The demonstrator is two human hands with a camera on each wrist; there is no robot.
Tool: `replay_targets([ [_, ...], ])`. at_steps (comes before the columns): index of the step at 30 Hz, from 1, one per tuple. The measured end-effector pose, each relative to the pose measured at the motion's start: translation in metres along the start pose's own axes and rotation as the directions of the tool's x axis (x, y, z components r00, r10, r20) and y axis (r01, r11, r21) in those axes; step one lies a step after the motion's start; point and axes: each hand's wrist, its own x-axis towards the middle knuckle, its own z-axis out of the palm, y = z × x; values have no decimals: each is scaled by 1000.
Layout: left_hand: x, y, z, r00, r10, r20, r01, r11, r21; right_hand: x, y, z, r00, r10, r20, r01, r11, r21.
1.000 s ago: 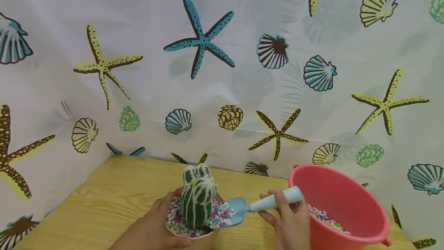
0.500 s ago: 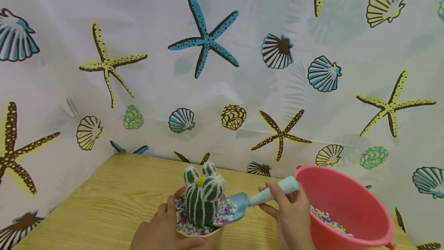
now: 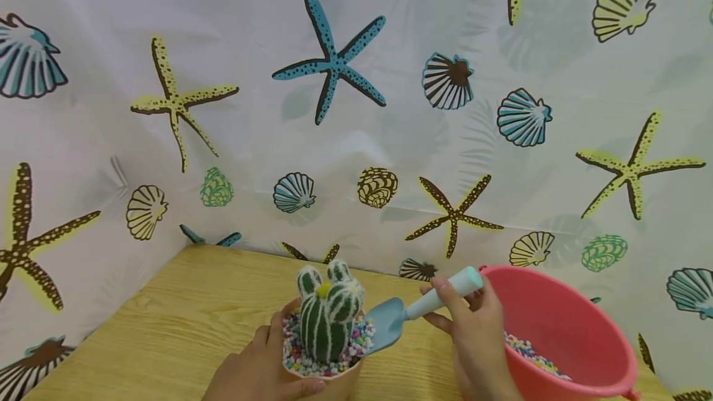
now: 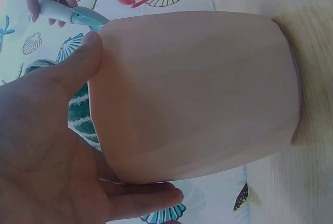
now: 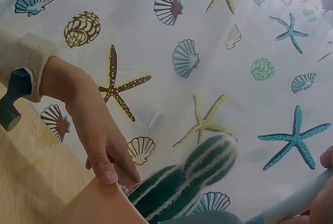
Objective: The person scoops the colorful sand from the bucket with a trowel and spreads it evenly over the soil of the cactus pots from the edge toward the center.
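A knitted-looking green and white cactus (image 3: 323,330) stands in a peach flower pot (image 3: 340,385) among multicoloured pebbles (image 3: 292,357). My left hand (image 3: 253,357) grips the pot by its rim; in the left wrist view its thumb and fingers span the pot's top (image 4: 197,96). With my right hand (image 3: 479,327) I hold a light-blue garden trowel (image 3: 387,327) by its pale handle. The trowel is tilted, handle up, and its blade tip reaches over the pot's right rim. Pebbles lie at the tip, while most of the blade is bare. The pot's lower part is hidden in the head view.
A pink bucket (image 3: 568,314) holding more small coloured pebbles (image 3: 531,354) stands just right of my right hand. The wooden table (image 3: 184,302) meets a pale sheet (image 3: 250,141) printed with starfish and shells at its back and left.
The trowel's handle has risen and the blade has tipped towards the pot. Pebbles heaped on the blade have slid off into the pot beside the cactus. My left hand keeps its grip.
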Motion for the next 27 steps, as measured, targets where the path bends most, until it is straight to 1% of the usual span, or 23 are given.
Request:
replay_targets([
  [7, 2, -1, -1, 1000, -1, 14, 2, 1000, -27, 1, -11, 1, 999, -47, -4, 47, 999, 3],
  [10, 3, -2, 0, 1000, -6, 23, 7, 999, -38, 2, -15, 1, 998, -58, 2, 58, 998, 11],
  [12, 3, -2, 0, 1000, -3, 23, 4, 999, -40, 1, -16, 1, 998, -56, 7, 56, 998, -1],
  [17, 2, -3, -2, 1000, 8, 13, -7, 999, -34, -1, -9, 10, 997, -71, 33, 73, 996, -56],
  [21, 2, -4, -4, 1000, 29, 6, -29, 1000, -8, -1, 1, 16, 991, -119, 62, 125, 987, -104],
  [24, 1, -5, -5, 999, 40, 12, -40, 999, 9, -2, 6, 18, 988, -141, 67, 149, 980, -132],
  [27, 0, -6, -6, 999, 49, 18, -49, 999, 17, -1, 4, 17, 984, -171, 56, 177, 972, -154],
])
